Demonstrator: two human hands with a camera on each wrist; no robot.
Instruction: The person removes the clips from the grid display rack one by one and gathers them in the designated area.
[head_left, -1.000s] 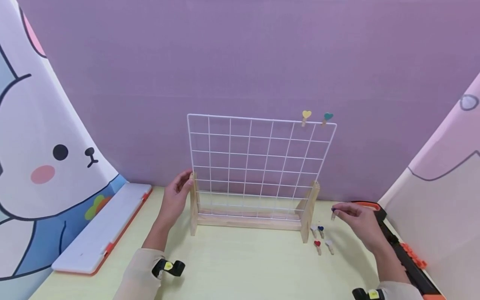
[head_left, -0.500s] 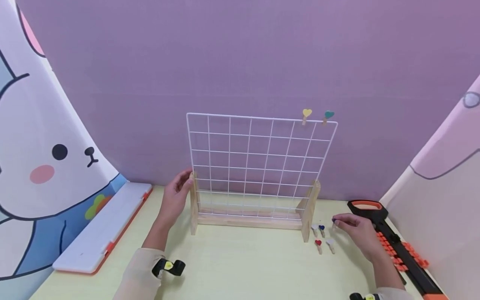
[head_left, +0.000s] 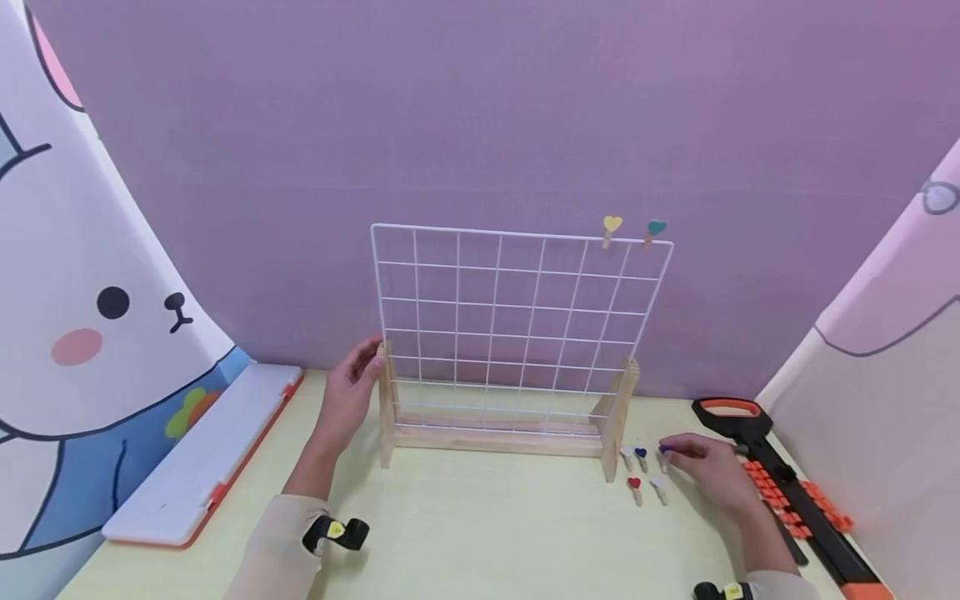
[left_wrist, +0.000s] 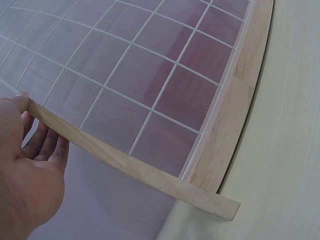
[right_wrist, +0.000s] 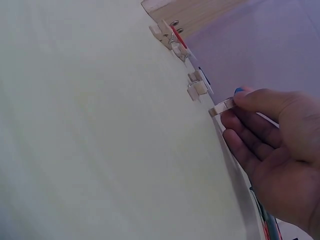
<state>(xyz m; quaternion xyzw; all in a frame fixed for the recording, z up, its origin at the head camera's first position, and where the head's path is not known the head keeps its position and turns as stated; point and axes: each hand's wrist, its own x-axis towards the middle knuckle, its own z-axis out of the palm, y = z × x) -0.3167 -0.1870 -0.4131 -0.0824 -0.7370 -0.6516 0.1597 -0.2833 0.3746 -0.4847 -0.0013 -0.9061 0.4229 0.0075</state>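
Observation:
A white wire grid (head_left: 517, 312) stands upright in a wooden stand (head_left: 498, 444). My left hand (head_left: 351, 392) grips the top of the stand's left post (left_wrist: 130, 165), thumb on one side and fingers on the other. My right hand (head_left: 708, 467) pinches a small wooden clothespin (right_wrist: 223, 106) with a blue heart, low over the table. Beside it on the table lie several heart clothespins: a red one (head_left: 635, 490), a dark blue one (head_left: 642, 458) and white ones (head_left: 659, 489). A yellow heart clothespin (head_left: 611, 230) and a green one (head_left: 654, 232) are clipped on the grid's top wire.
A long white case (head_left: 202, 458) with orange edging lies on the left of the table (head_left: 480, 533). Along the right side is a black and orange tool (head_left: 795, 483) with a loop handle. A purple backdrop (head_left: 480, 108) rises behind the grid.
My right hand has moved down and slightly left with the blue-heart clothespin, lowering it beside the others. The left hand keeps its grip on the post.

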